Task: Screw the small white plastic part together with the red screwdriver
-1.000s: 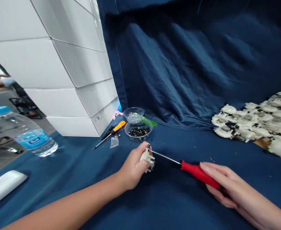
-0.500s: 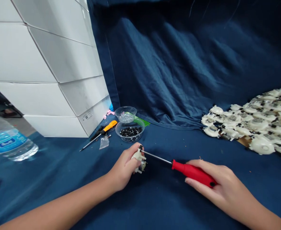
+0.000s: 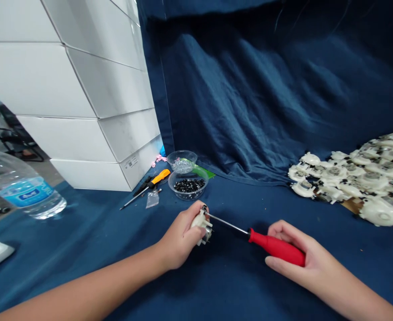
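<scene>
My left hand grips a small white plastic part with a metal piece on its underside, held just above the blue cloth. My right hand is wrapped around the red handle of a screwdriver. Its thin metal shaft runs up and left, and the tip meets the top of the white part beside my left thumb.
Two clear bowls stand behind my hands, one with black bits, one with silvery bits. An orange-handled screwdriver and a small plastic bag lie left of them. White boxes are stacked far left, a water bottle nearer. Several white parts are piled at right.
The view swung right, then back left. My hands kept their hold on the part and the screwdriver; my right fingers shifted around the red handle as it turned.
</scene>
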`<state>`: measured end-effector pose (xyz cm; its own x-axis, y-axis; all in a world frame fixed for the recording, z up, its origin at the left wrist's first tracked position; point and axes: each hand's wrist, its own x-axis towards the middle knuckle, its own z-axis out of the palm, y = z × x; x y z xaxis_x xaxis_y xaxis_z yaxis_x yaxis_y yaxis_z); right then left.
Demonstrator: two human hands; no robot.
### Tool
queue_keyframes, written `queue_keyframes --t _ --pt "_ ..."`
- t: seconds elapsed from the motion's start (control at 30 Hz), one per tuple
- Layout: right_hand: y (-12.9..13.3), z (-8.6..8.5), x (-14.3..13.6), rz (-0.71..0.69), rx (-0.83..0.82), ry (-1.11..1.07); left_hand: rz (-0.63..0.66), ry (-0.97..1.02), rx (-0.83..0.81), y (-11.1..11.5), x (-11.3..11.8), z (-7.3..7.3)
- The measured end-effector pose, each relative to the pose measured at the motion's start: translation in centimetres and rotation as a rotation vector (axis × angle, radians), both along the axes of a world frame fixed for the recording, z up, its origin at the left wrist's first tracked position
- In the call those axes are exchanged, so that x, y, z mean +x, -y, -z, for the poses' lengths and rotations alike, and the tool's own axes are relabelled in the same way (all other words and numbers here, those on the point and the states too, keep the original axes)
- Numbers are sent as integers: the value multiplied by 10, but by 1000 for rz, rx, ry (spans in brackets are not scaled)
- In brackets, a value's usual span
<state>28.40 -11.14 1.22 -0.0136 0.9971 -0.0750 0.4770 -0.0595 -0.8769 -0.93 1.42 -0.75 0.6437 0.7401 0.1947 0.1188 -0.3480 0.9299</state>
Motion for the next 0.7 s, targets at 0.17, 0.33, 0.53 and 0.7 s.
queue_keyframes --t 0.17,0.33,0.53,0.7 --pt "5 8 4 40 433 390 -38 0 -23 0 1 3" --pt "8 8 -4 28 155 180 -45 -15 29 1 -2 2" --pt "6 8 -1 124 -558 -514 32 11 153 6 -3 -4" --pt "-1 8 2 45 -183 -163 22 -26 110 4 0 -3"
